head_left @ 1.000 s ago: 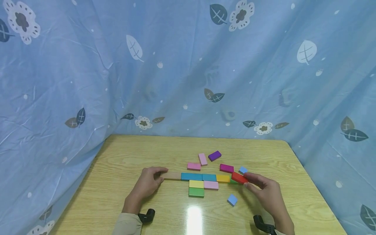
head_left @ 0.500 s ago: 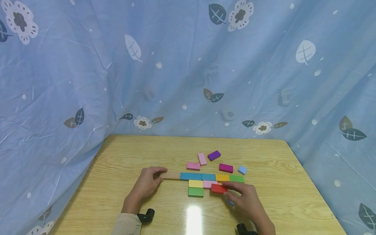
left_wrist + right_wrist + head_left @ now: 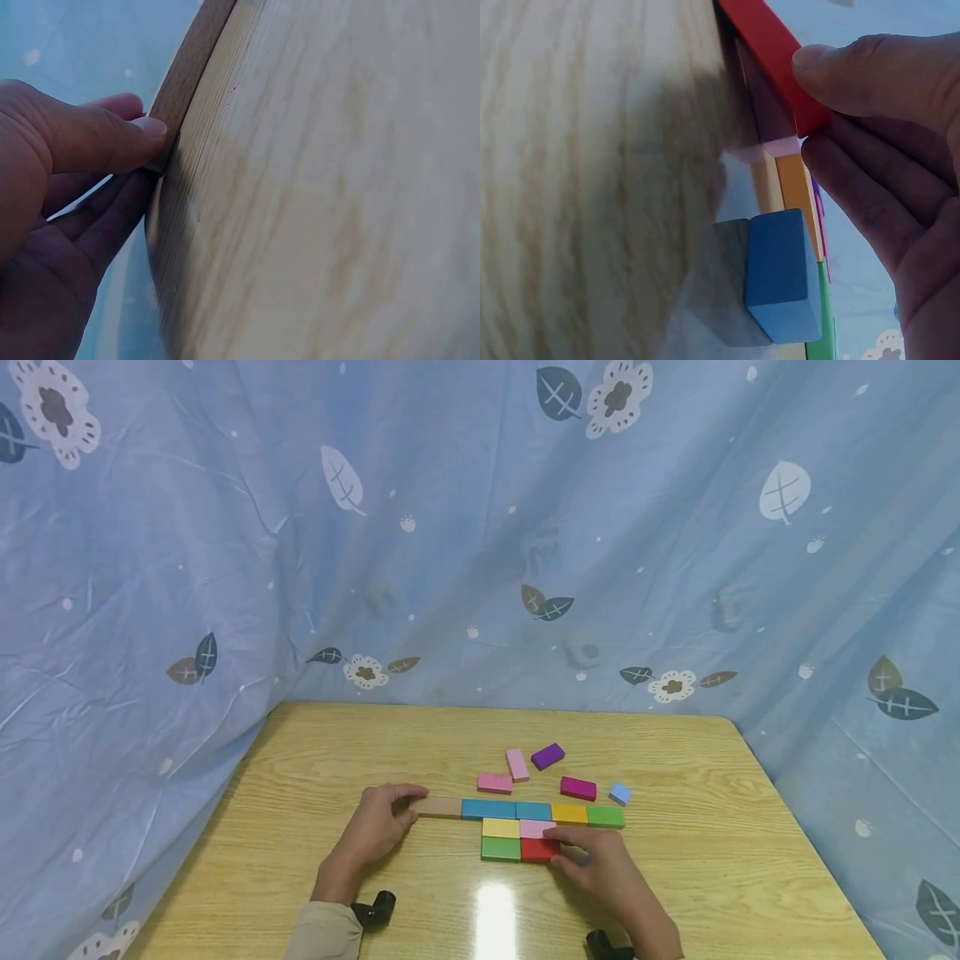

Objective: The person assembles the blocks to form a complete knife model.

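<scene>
My left hand (image 3: 372, 828) pinches the left end of a tan wooden block (image 3: 441, 807), thumb on its near side in the left wrist view. That block begins a row: two blue blocks (image 3: 489, 810), a yellow-orange block (image 3: 569, 814) and a green block (image 3: 606, 817). Between thumb and fingers, my right hand (image 3: 609, 864) grips a red block (image 3: 769, 60) by its right end. In the head view the red block lies right of another green block (image 3: 500, 849), in front of a light pink block (image 3: 536, 828). A pale yellow block (image 3: 500, 828) is left of the pink one.
A blue block (image 3: 780, 266) stands near my right hand, mostly hidden in the head view. Behind the row lie pink blocks (image 3: 495, 783), a purple block (image 3: 548, 756), a magenta block (image 3: 578, 788) and a small light blue block (image 3: 620, 793). Blue curtain (image 3: 480, 527) hangs behind the table.
My right hand has carried the red block leftward and toward me, from above the row's right green block to beside the front green block. My left hand has stayed on the tan block.
</scene>
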Motion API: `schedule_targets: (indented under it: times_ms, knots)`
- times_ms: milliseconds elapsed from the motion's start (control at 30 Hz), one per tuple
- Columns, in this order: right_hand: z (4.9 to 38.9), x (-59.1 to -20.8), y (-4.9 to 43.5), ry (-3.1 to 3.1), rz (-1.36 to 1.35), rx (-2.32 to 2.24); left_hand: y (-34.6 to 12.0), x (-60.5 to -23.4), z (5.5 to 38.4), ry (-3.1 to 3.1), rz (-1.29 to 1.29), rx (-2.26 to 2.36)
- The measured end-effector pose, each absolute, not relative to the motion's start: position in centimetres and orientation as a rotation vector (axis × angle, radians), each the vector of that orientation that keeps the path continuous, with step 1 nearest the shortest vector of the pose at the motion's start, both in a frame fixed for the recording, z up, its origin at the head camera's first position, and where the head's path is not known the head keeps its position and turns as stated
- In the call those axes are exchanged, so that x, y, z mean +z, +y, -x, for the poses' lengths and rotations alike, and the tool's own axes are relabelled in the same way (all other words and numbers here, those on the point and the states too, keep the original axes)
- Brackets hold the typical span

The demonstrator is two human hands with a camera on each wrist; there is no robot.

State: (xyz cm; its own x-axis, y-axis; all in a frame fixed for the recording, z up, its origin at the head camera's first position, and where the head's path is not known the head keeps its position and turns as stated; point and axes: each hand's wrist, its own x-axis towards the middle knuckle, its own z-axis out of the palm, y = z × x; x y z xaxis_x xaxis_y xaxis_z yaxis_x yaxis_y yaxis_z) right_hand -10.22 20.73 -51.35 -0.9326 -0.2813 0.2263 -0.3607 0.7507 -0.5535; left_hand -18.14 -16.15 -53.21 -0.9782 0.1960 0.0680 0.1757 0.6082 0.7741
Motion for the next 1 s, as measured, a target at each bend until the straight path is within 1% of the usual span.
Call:
schedule_targets:
  times_ms: [500, 1000]
  knots:
    - [10.21, -51.82, 20.40, -2.776, -0.575, 0.872, -16.16, -53.24, 18.09, 2.804, -0.347, 1.329]
    - [10.27, -52.05, 20.08, -2.751, -0.559, 0.868, -16.12, -53.14, 18.02, 2.800, -0.344, 1.335]
